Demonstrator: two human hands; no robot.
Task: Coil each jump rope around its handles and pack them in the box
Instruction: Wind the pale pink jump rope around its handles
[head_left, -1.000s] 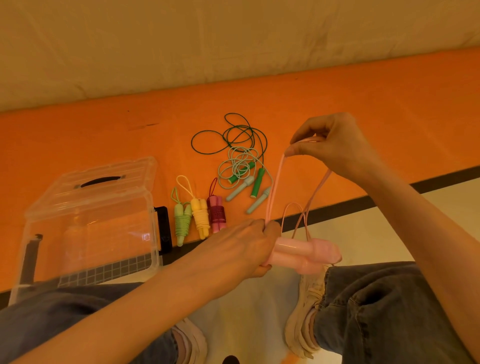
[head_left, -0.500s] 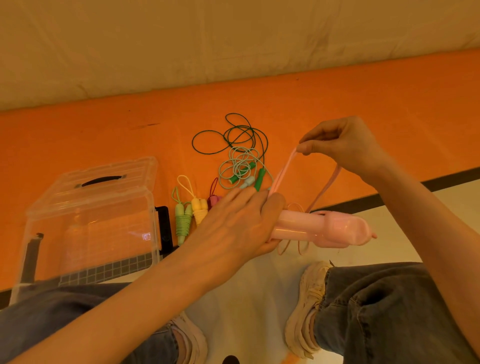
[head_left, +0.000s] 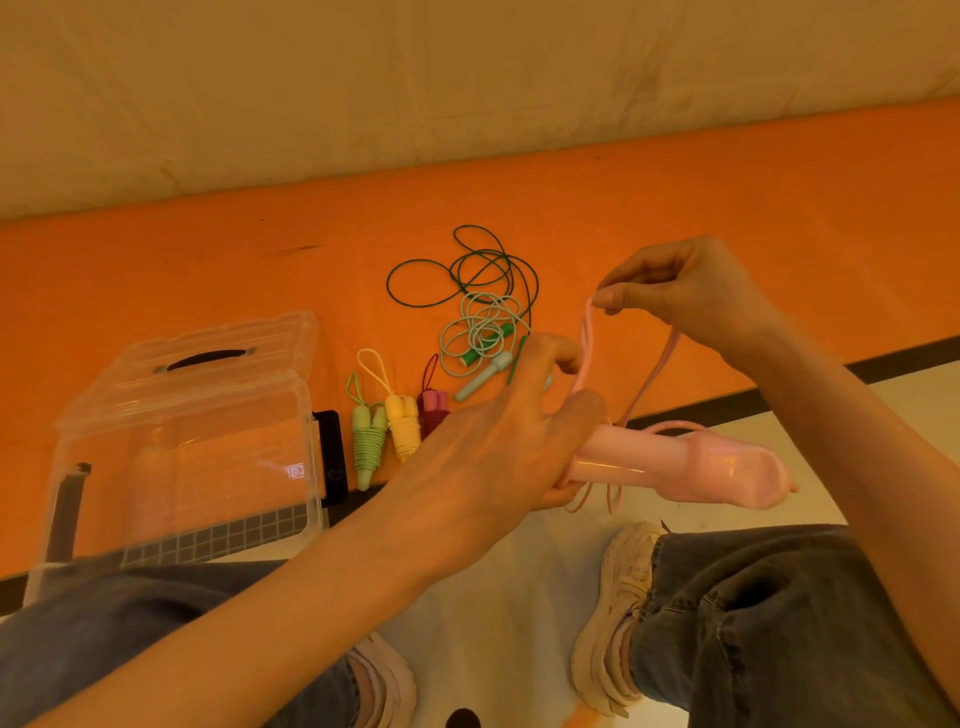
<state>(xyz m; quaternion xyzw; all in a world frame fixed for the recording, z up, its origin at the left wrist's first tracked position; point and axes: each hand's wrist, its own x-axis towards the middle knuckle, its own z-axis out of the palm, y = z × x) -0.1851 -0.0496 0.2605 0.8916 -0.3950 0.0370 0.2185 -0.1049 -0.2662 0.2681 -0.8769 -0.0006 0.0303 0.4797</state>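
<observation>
We see an orange mat running across the floor, and on it a clear box with its lid tipped up, at the left. Our left hand grips the pink handles, held level above our shoes. Our right hand pinches the pink rope, raised above the handles. Three coiled ropes, light green, yellow and dark pink, lie side by side just beside the box. Two loose green ropes lie tangled beyond them. Our left hand hides part of the dark pink bundle and the near ends of the pink handles.
</observation>
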